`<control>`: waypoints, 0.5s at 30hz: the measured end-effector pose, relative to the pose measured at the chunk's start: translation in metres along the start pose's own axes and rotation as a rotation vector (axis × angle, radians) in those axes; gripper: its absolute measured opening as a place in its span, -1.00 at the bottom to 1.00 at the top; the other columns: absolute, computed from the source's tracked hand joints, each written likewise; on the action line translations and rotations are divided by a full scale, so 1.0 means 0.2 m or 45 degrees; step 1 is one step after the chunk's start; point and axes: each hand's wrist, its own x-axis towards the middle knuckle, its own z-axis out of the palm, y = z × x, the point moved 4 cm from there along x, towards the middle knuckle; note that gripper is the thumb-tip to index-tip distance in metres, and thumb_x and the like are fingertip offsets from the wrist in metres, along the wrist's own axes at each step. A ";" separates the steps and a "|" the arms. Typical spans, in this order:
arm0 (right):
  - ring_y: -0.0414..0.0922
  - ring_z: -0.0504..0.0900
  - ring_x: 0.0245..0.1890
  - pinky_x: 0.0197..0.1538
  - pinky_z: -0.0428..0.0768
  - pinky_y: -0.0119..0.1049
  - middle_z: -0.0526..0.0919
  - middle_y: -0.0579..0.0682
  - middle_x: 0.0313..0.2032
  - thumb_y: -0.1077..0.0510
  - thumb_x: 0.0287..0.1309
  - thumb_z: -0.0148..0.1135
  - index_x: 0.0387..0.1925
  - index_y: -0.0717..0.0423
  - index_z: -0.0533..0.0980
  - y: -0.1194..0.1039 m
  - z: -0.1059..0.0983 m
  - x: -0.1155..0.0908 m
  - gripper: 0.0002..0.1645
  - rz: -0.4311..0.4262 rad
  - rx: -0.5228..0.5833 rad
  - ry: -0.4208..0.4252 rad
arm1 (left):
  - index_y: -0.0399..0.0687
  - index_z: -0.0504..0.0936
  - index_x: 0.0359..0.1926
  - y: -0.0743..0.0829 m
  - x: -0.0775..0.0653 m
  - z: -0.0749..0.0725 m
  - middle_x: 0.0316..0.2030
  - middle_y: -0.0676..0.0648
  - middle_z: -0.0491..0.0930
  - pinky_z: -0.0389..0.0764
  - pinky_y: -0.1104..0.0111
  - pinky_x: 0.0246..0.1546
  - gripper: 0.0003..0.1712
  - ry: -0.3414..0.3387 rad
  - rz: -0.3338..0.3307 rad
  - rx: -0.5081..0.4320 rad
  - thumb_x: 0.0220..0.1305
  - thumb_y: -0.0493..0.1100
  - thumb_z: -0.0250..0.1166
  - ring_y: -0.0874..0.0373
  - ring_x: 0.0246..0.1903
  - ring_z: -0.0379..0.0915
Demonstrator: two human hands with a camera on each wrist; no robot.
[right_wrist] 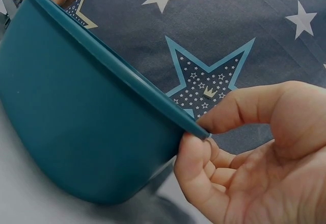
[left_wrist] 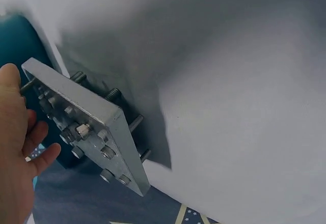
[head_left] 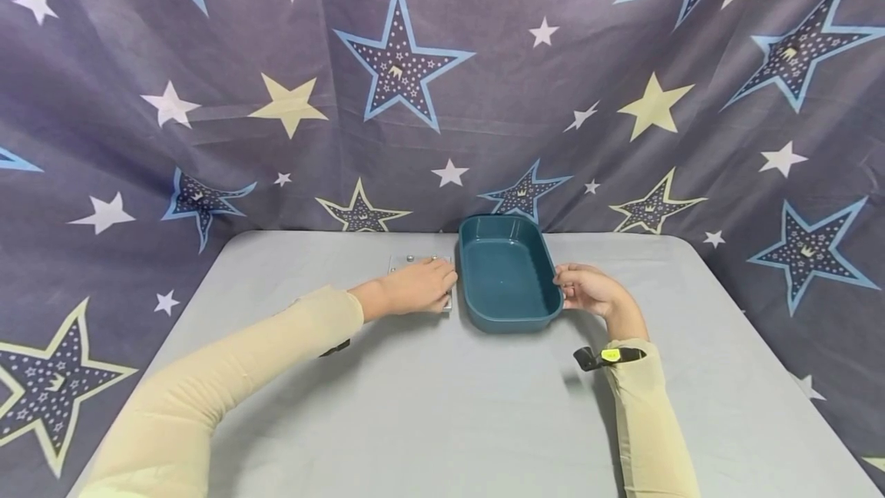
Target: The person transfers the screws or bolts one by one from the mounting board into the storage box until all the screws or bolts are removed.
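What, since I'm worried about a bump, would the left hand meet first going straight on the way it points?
Most likely the bin, just beyond the left hand in the head view, though the exact depth is unclear.

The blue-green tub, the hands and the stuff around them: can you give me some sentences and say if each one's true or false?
1. The right hand pinches the rim of the blue-green tub. True.
2. The metal block has bolts sticking out. True.
3. The metal block is inside the tub. False: it is beside it.
4. The left hand is at the metal block. True.
5. The cloth behind is plain white. False: the cloth is dark, with stars.
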 end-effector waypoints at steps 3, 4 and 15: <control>-0.33 0.32 -0.56 -0.33 0.57 -0.41 0.32 -0.21 -0.59 0.41 0.33 -0.15 -0.31 0.05 0.34 0.01 0.00 0.00 -0.78 0.004 0.005 -0.001 | -0.20 0.50 -0.03 0.00 0.00 0.00 -0.11 -0.11 0.57 0.63 0.21 0.02 -0.68 0.031 0.002 0.005 0.43 -0.03 0.11 0.03 -0.08 0.52; -0.33 0.32 -0.56 -0.33 0.57 -0.41 0.33 -0.21 -0.59 0.41 0.33 -0.15 -0.31 0.04 0.34 0.01 -0.01 0.00 -0.77 0.005 0.006 -0.001 | -0.19 0.51 -0.05 0.00 0.00 0.00 -0.12 -0.10 0.57 0.64 0.22 0.00 -0.69 0.045 0.009 0.013 0.43 -0.03 0.12 0.04 -0.11 0.52; -0.34 0.34 -0.56 -0.33 0.57 -0.42 0.33 -0.22 -0.59 0.40 0.34 -0.13 -0.30 0.03 0.35 0.01 -0.01 0.01 -0.77 -0.005 -0.014 0.010 | -0.23 0.49 -0.02 -0.01 0.01 -0.03 -0.11 -0.14 0.57 0.62 0.20 0.05 -0.69 0.102 -0.018 -0.044 0.40 -0.08 0.17 0.02 -0.11 0.50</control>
